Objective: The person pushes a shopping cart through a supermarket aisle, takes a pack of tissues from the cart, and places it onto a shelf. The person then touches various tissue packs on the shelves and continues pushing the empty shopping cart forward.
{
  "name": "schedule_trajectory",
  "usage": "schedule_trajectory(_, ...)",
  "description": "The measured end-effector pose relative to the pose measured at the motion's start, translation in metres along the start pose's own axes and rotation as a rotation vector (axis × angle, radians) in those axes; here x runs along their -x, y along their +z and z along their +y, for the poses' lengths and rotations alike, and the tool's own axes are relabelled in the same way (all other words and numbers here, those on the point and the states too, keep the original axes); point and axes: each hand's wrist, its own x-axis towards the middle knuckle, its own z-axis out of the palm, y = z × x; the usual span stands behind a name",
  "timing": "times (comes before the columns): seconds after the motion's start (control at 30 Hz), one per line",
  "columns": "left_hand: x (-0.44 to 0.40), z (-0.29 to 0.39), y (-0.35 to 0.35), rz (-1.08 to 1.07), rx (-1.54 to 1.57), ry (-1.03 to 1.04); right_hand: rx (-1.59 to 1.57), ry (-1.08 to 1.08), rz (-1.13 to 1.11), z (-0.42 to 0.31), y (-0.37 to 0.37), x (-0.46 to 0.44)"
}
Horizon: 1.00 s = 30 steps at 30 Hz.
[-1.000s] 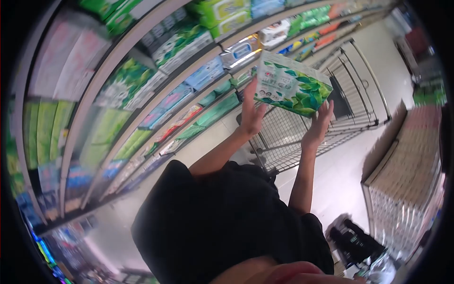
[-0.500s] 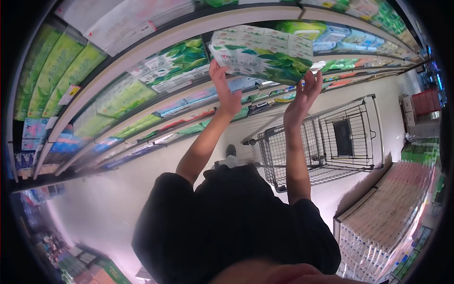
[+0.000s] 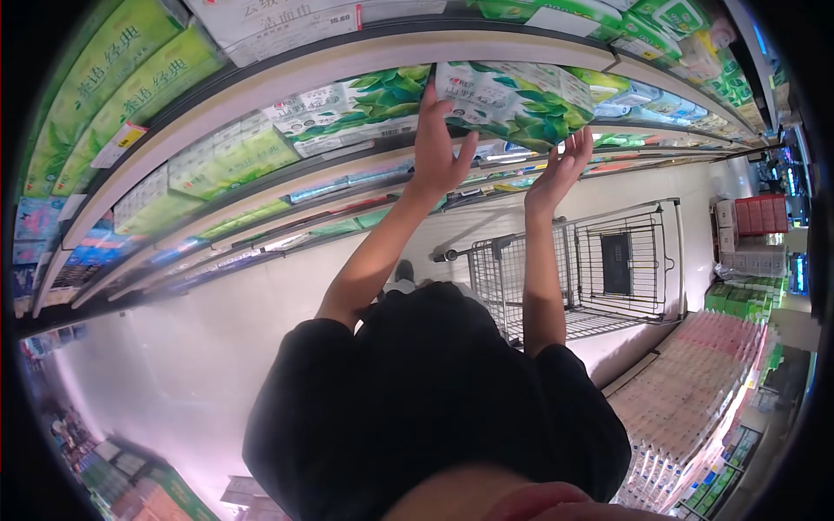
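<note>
A multi-pack of tissues (image 3: 508, 100), white with green leaves in plastic wrap, is held between my two hands at a shelf opening. My left hand (image 3: 439, 148) grips its left end, with the thumb apart below. At the lower right corner, my right hand (image 3: 559, 169) supports the pack with its fingers bent upward; the fingertips are partly hidden. The pack's upper edge lies just beneath the upper shelf edge (image 3: 521, 48). Directly to its left on the shelf sits a matching leaf-patterned tissue pack (image 3: 356, 104).
A wire shopping cart (image 3: 582, 269) stands on the floor to my right. Light green tissue packs (image 3: 230, 165) line the shelf on the left, and larger green packs (image 3: 122, 87) stand above. Stacked goods (image 3: 686, 373) form a block at the lower right.
The tissue pack has moved in toward the shelf and levelled out, its top face now less visible. Both hands moved with it, and my left hand shifted slightly right. The view has shifted a little.
</note>
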Motion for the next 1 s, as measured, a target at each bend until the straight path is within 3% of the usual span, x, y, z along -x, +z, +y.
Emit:
schedule_trajectory(0.07, -0.007, 0.023, -0.007, 0.005, -0.093, -0.033, -0.004, -0.024, -0.025, 0.001, 0.002, -0.001)
schedule_trajectory(0.13, -0.009, 0.038, -0.013, -0.129, -0.400, -0.109, -0.013, -0.043, -0.037, 0.001, 0.005, -0.002)
schedule_trajectory(0.23, -0.014, 0.044, -0.014, -0.105, -0.125, -0.239, -0.031, -0.060, -0.053, 0.006, 0.006, -0.008)
schedule_trajectory(0.33, 0.006, 0.029, -0.012, -0.020, 0.056, -0.093, -0.007, -0.002, -0.005, 0.016, 0.004, -0.012)
schedule_trajectory(0.5, 0.022, 0.016, -0.014, -0.092, -0.021, -0.041, -0.082, -0.056, -0.117, 0.022, 0.006, -0.018)
schedule_trajectory(0.7, -0.002, 0.035, -0.032, -0.006, -0.408, 0.014, -0.090, -0.113, -0.206, 0.036, -0.001, -0.022)
schedule_trajectory(0.9, -0.011, 0.023, -0.049, 0.111, -0.417, -0.071, -0.084, -0.099, -0.142, 0.044, 0.009, -0.024)
schedule_trajectory(1.0, -0.017, 0.027, -0.044, 0.057, -0.381, -0.146, -0.128, -0.076, -0.144, 0.047, 0.009, -0.031)
